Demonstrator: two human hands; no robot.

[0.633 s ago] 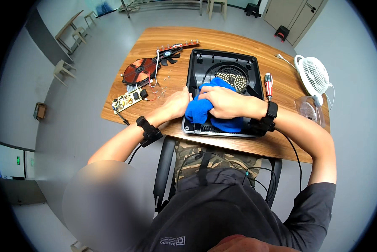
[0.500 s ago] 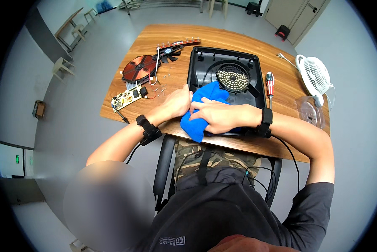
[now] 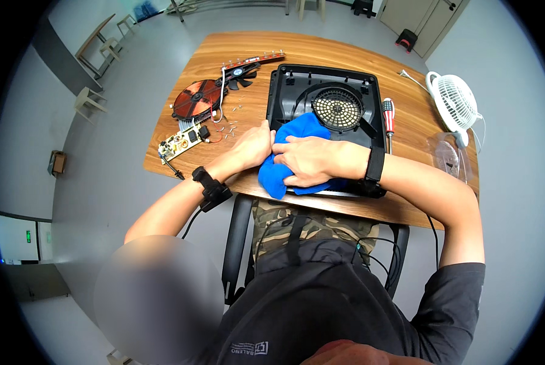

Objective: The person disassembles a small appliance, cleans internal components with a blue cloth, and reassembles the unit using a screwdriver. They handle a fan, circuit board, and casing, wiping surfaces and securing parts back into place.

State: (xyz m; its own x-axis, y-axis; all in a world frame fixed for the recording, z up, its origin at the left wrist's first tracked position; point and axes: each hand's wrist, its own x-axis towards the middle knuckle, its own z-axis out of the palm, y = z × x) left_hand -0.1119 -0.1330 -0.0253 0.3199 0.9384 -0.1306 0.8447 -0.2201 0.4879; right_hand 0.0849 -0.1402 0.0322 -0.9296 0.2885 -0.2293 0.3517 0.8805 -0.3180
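A black plastic housing (image 3: pixel 345 79), shaped like a shallow open tray with a round vent grille (image 3: pixel 338 109) in it, lies on the wooden table in front of me. My left hand (image 3: pixel 255 146) grips its left edge near the front corner; the fingertips are partly hidden. A bunched blue cloth (image 3: pixel 303 126) covers the housing's front left part and hangs over its near edge. Pressed down on that cloth, my right hand (image 3: pixel 309 160) has its fingers curled into the fabric. The surface under the cloth is hidden.
Left of the housing lie a copper coil disc (image 3: pixel 197 99), a circuit board (image 3: pixel 183 142), a small black fan (image 3: pixel 243 73), a red strip (image 3: pixel 254 60) and several loose screws (image 3: pixel 227 129). To its right are a screwdriver (image 3: pixel 388 118), a white fan (image 3: pixel 453 103) and clear plastic packaging (image 3: pixel 447 158).
My right hand has shifted slightly away from me and to the left on the cloth, bunching its near end. My left hand keeps its place at the housing's edge.
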